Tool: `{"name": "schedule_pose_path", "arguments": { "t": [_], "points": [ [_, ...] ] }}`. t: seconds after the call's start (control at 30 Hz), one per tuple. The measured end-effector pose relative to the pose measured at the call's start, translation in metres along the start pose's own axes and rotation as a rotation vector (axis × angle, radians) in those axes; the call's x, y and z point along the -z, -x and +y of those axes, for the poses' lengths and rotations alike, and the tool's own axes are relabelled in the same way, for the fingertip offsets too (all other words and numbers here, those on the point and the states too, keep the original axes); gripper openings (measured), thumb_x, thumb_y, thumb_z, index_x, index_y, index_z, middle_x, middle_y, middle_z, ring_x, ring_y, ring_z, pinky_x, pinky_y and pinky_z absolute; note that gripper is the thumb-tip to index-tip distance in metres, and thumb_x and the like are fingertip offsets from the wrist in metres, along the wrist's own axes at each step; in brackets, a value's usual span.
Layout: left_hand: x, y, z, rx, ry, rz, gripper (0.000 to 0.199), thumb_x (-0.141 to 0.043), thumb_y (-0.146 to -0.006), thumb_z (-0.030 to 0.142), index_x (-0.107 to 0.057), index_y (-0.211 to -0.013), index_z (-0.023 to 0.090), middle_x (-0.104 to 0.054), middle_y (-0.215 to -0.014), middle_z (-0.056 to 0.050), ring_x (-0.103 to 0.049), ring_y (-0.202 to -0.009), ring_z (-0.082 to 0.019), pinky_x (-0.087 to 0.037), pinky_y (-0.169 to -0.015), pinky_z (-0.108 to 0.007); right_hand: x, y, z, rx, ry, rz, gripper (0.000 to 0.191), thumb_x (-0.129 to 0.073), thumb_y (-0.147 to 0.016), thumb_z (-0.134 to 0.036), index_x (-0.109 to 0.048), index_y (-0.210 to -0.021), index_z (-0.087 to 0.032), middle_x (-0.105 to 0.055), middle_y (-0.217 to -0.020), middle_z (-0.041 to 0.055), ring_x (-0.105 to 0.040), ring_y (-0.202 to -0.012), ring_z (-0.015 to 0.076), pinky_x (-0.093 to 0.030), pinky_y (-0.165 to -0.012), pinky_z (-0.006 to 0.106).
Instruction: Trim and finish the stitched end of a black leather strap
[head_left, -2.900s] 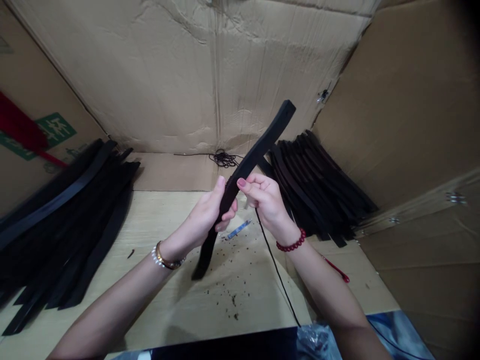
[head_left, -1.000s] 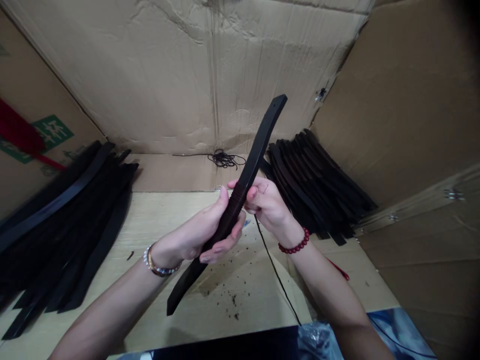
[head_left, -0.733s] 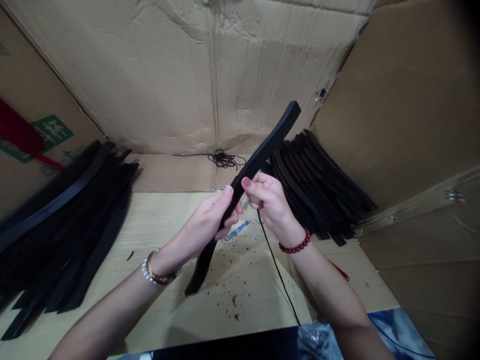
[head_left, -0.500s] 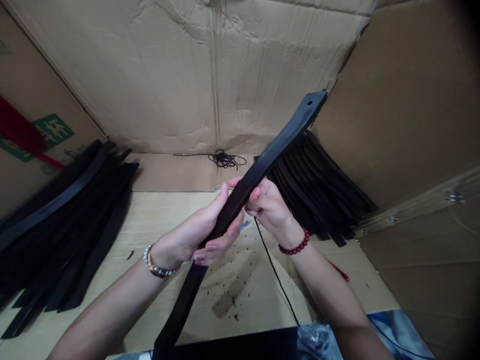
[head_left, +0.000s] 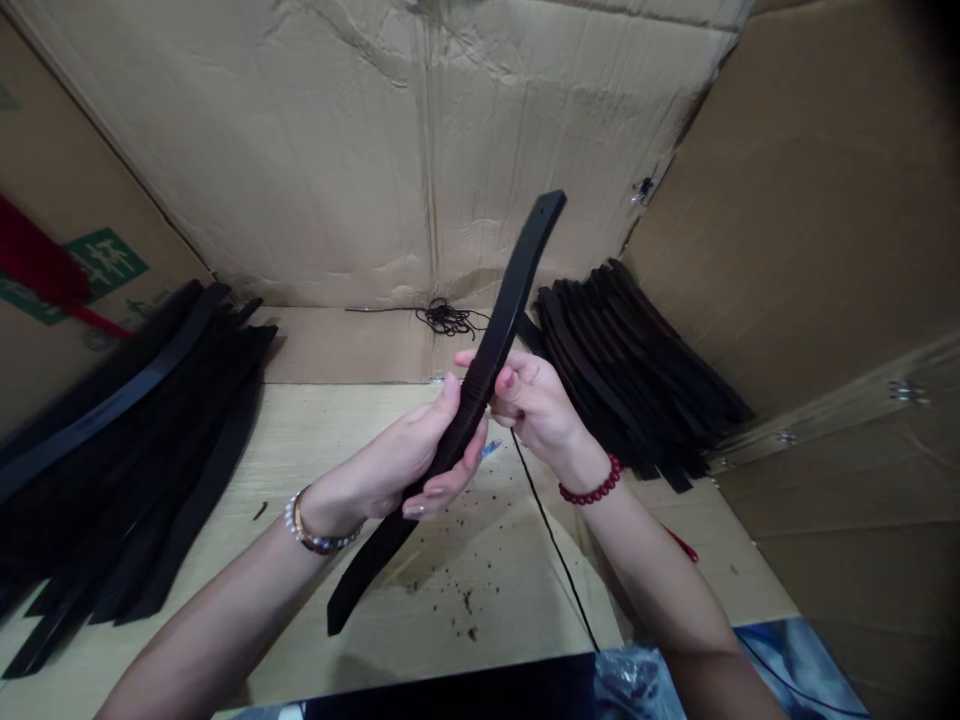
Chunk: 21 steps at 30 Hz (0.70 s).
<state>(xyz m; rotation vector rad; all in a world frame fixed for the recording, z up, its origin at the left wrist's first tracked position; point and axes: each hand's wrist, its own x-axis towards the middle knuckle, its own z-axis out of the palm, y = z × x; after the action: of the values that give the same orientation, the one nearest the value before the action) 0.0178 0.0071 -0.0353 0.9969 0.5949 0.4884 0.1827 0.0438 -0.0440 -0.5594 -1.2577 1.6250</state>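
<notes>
A long black leather strap (head_left: 517,290) stands steeply tilted, with a small hole near its squared upper end and its lower end slanting down towards the table. My left hand (head_left: 397,450) wraps around its middle section. My right hand (head_left: 532,405) grips the strap just above, with its fingers against the strap's ridged edge. A pearl-and-gold bracelet circles my left wrist, and a red bead bracelet circles my right. The strap's lower tip hangs above the table, not touching it.
Black straps (head_left: 135,440) lie piled at the left, and a fanned stack of dark straps (head_left: 630,380) sits at the right. Dark crumbs and a thin black cord (head_left: 555,540) lie on the wooden table (head_left: 495,570). Cardboard (head_left: 300,150) lines the back and sides.
The strap has swung from a flatter diagonal to a steeper tilt, its upper end moving left and its lower end rising. Both hands still hold it.
</notes>
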Motion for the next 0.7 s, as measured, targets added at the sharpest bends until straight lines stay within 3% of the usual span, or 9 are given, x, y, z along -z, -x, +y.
{"name": "schedule_pose_path", "arguments": {
  "t": [0.07, 0.1, 0.2, 0.3, 0.37, 0.5, 0.57, 0.63, 0.7],
  "points": [
    [0.002, 0.000, -0.001, 0.016, -0.018, -0.038, 0.070, -0.022, -0.089, 0.080, -0.052, -0.073, 0.020, -0.036, -0.037, 0.007, -0.025, -0.023, -0.007, -0.025, -0.025, -0.016, 0.001, -0.001, 0.001, -0.004, -0.010, -0.006, 0.048, -0.083, -0.064, -0.058, -0.064, -0.079, -0.017, -0.031, -0.048, -0.0118, -0.013, -0.042, 0.0032, -0.007, -0.041, 0.025],
    [0.002, -0.002, -0.002, -0.030, -0.059, 0.008, 0.071, -0.021, -0.089, 0.080, -0.054, -0.075, 0.019, -0.040, -0.039, 0.006, -0.030, -0.025, -0.007, -0.028, -0.026, -0.016, 0.000, -0.001, 0.000, 0.005, -0.014, 0.033, 0.048, -0.085, -0.063, -0.056, -0.063, -0.076, -0.017, -0.032, -0.048, -0.0118, -0.014, -0.041, 0.0029, -0.007, -0.040, 0.025],
    [-0.002, -0.007, -0.006, -0.265, -0.234, 0.269, 0.064, -0.033, -0.093, 0.073, -0.058, -0.084, 0.015, -0.054, -0.052, 0.002, -0.051, -0.039, -0.007, -0.042, -0.039, -0.015, -0.001, -0.002, -0.001, 0.037, -0.030, 0.184, 0.046, -0.089, -0.062, -0.047, -0.054, -0.066, -0.017, -0.033, -0.047, -0.0121, -0.014, -0.041, 0.0021, -0.007, -0.039, 0.024],
    [-0.005, -0.009, -0.006, -0.382, -0.280, 0.424, 0.049, -0.054, -0.092, 0.062, -0.056, -0.082, 0.015, -0.052, -0.054, 0.004, -0.047, -0.040, -0.005, -0.040, -0.041, -0.012, -0.002, -0.002, -0.002, 0.045, -0.053, 0.250, 0.045, -0.090, -0.063, -0.039, -0.050, -0.064, -0.018, -0.032, -0.046, -0.0126, -0.014, -0.041, 0.0018, -0.008, -0.039, 0.023],
    [-0.004, -0.007, -0.004, -0.319, -0.186, 0.356, 0.051, -0.050, -0.093, 0.064, -0.054, -0.077, 0.015, -0.045, -0.046, 0.006, -0.036, -0.032, -0.004, -0.033, -0.034, -0.012, -0.002, -0.002, -0.002, 0.030, -0.078, 0.205, 0.044, -0.090, -0.062, -0.041, -0.053, -0.067, -0.017, -0.029, -0.047, -0.0132, -0.012, -0.041, 0.0019, -0.007, -0.039, 0.022],
    [0.002, 0.002, 0.000, -0.018, 0.068, 0.037, 0.063, -0.036, -0.088, 0.079, -0.052, -0.075, 0.019, -0.036, -0.037, 0.008, -0.023, -0.023, -0.005, -0.024, -0.024, -0.015, 0.001, 0.000, 0.001, 0.016, -0.093, -0.051, 0.043, -0.083, -0.068, -0.053, -0.065, -0.081, -0.017, -0.023, -0.049, -0.0128, -0.009, -0.043, 0.0031, -0.007, -0.040, 0.023],
    [0.003, 0.003, 0.001, 0.048, 0.102, -0.034, 0.066, -0.033, -0.086, 0.082, -0.052, -0.076, 0.020, -0.035, -0.036, 0.009, -0.022, -0.021, -0.006, -0.022, -0.023, -0.015, 0.001, 0.002, 0.001, 0.043, -0.073, -0.079, 0.043, -0.083, -0.068, -0.055, -0.066, -0.080, -0.016, -0.024, -0.047, -0.0123, -0.011, -0.042, 0.0034, -0.008, -0.040, 0.024],
    [0.001, 0.000, -0.001, -0.010, 0.021, 0.026, 0.068, -0.029, -0.088, 0.081, -0.055, -0.078, 0.018, -0.042, -0.040, 0.006, -0.031, -0.024, -0.006, -0.028, -0.026, -0.015, 0.000, 0.002, -0.001, 0.071, -0.062, -0.004, 0.043, -0.086, -0.065, -0.052, -0.063, -0.073, -0.016, -0.028, -0.046, -0.0119, -0.014, -0.041, 0.0028, -0.007, -0.039, 0.024],
    [-0.002, -0.005, -0.003, -0.155, -0.130, 0.178, 0.066, -0.034, -0.090, 0.077, -0.057, -0.083, 0.016, -0.053, -0.049, 0.002, -0.047, -0.034, -0.008, -0.039, -0.034, -0.015, -0.003, 0.002, -0.003, 0.075, -0.057, 0.100, 0.044, -0.088, -0.063, -0.047, -0.056, -0.065, -0.017, -0.033, -0.046, -0.0114, -0.016, -0.040, 0.0019, -0.007, -0.038, 0.023]
  ]
}}
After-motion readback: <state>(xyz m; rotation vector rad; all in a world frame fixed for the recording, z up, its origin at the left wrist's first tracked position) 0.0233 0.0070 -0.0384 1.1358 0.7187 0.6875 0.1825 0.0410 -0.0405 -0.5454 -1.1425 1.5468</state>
